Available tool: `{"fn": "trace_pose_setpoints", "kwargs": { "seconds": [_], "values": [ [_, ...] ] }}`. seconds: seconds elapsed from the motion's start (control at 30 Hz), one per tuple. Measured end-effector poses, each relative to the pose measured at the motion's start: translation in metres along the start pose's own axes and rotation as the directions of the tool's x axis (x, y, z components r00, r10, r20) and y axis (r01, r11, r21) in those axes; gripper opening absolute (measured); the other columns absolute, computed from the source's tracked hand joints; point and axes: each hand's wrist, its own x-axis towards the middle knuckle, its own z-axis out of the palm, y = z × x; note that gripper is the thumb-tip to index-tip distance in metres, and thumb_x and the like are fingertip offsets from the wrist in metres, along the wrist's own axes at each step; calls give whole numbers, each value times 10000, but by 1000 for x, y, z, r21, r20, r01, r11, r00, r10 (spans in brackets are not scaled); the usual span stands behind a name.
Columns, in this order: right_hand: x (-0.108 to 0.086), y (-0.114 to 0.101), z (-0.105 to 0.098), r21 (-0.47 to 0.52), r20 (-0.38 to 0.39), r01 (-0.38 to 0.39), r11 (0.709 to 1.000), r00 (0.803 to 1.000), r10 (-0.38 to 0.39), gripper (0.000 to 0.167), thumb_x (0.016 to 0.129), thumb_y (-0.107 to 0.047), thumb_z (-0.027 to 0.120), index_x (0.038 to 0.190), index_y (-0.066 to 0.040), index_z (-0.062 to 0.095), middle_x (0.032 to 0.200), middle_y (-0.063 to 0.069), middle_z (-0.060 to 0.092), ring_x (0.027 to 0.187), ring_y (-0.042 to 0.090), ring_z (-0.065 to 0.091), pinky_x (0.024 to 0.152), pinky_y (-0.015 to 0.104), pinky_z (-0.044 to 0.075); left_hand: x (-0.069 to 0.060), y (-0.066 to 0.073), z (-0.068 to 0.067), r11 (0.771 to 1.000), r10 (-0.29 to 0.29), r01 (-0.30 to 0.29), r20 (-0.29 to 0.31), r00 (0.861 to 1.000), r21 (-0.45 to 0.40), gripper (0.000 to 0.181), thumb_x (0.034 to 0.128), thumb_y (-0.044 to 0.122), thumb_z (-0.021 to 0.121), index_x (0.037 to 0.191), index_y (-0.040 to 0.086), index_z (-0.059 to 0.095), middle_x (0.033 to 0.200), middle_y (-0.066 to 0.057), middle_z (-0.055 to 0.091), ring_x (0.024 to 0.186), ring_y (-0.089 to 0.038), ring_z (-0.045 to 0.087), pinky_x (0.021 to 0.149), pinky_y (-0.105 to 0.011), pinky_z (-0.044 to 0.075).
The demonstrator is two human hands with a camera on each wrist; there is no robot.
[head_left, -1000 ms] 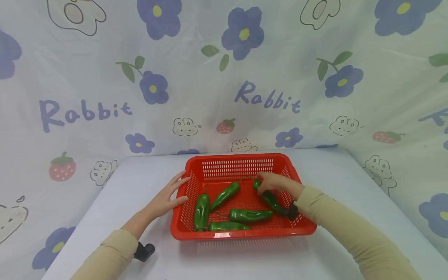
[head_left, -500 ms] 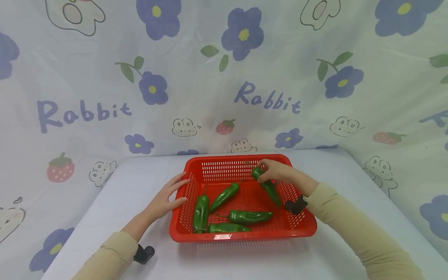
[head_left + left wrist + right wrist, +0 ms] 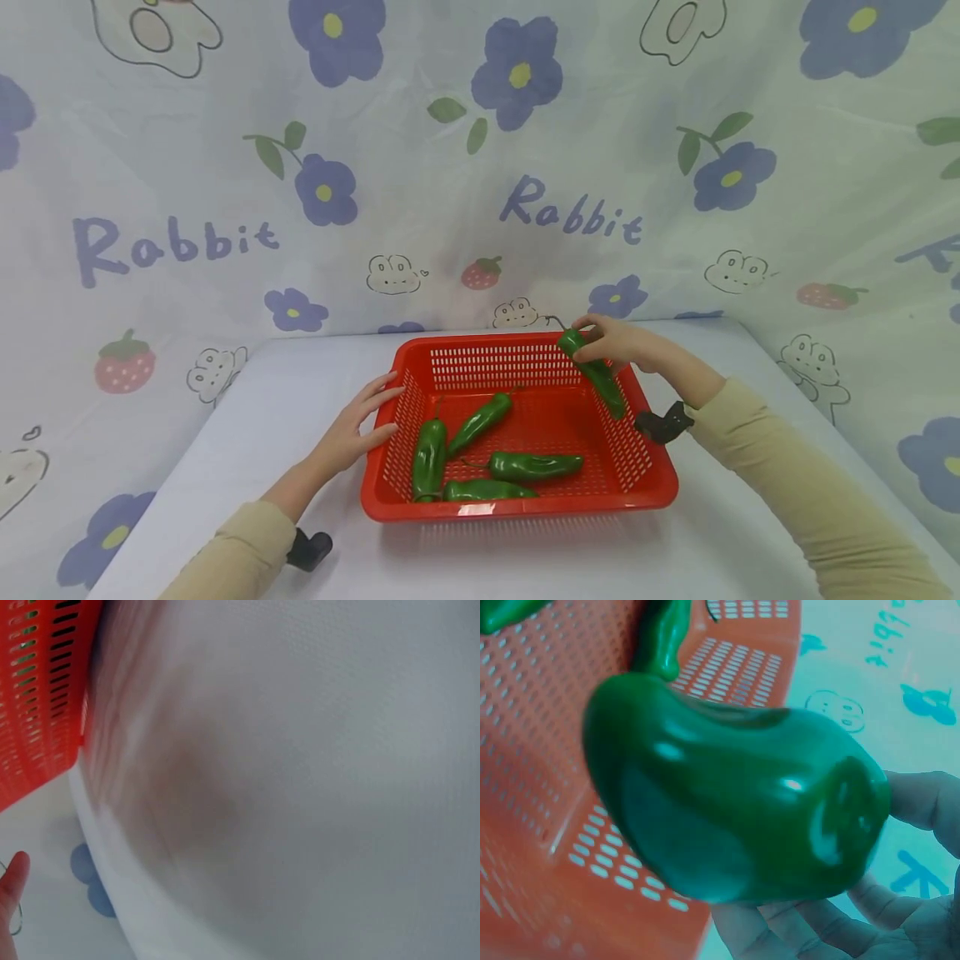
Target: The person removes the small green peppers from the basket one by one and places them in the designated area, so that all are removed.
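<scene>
In the head view, my right hand [image 3: 618, 343] pinches a green pepper [image 3: 600, 379] near its stem end, above the right rear part of the red basket [image 3: 517, 502]. Its tip hangs down toward the right wall. In the right wrist view that pepper [image 3: 735, 802] fills the middle, with thumb and fingers at its thick end. My left hand [image 3: 348, 429] rests on the left rim, fingers spread and fairly straight. Several other green peppers lie inside, among them one upright in view [image 3: 430, 458] by the left wall and one lying crosswise [image 3: 536, 465]. The left wrist view shows only one fingertip.
The basket stands on a white-covered table [image 3: 300, 400]. Behind it hangs a patterned curtain [image 3: 435, 192] with flowers and lettering. Black wrist devices sit at both cuffs, the right one [image 3: 664, 423] close over the basket's right rim.
My right hand has lifted the green pepper off the basket floor and carried it up, back and slightly right. My left hand has stayed on the left rim.
</scene>
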Motion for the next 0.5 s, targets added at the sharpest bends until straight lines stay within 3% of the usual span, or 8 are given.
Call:
{"fn": "trace_pose_setpoints", "kwargs": {
  "seconds": [0.13, 0.3, 0.5],
  "values": [
    [-4, 1, -6, 2, -84, 27, 1000, 996, -27, 603, 851, -184, 580, 1359, -24, 297, 1315, 273, 396, 1077, 387, 533, 809, 474, 518, -1, 0, 0, 1000, 6, -6, -6, 1000, -10, 489, 826, 136, 596, 1292, 31, 487, 1437, -161, 314, 1303, -407, 278, 896, -644, 378],
    [-11, 6, -12, 0, -205, 89, 996, 975, -87, 611, 862, -174, 564, 1380, -18, 280, 1332, 272, 360, 1127, 409, 468, 899, 540, 448, -1, 0, 0, 1000, 13, -13, -8, 1000, -20, 484, 825, 117, 597, 1288, 26, 487, 1434, -166, 315, 1302, -405, 279, 902, -643, 374],
    [-17, 17, -25, -48, -298, 80, 996, 950, -90, 601, 868, -211, 564, 1377, -38, 297, 1338, 276, 369, 1124, 416, 453, 910, 578, 419, 0, 0, 0, 999, 7, -7, 0, 1000, -32, 490, 825, 125, 595, 1291, 23, 482, 1434, -173, 309, 1300, -411, 278, 887, -632, 395]
  ]
}}
